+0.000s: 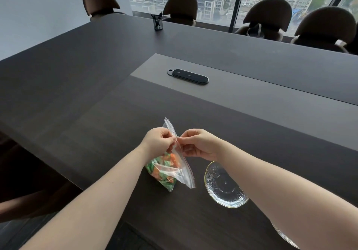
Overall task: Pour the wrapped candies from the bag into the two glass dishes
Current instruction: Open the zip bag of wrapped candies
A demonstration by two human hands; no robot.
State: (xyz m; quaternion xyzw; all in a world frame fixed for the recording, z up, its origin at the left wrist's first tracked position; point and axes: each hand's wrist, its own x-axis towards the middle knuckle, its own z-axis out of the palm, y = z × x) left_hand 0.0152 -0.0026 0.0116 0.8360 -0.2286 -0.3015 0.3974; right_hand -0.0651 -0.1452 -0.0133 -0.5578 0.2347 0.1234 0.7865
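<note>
Clear plastic bag (179,164), one, pinched at its seal by our left hand (158,142) and right hand (198,145); two glass dishes (224,185) sit on the dark table (96,75), four chairs (267,15) beyond.

A second glass dish (284,237) shows only as a sliver at the bottom edge, the rest hidden under the right forearm (290,201), which also covers part of the nearer dish (224,187). Fingertips of both hands are lost behind the bag's (181,174) crumpled top. Contents of the distant pen cup (158,23), possibly clips, are too small to identify.
</note>
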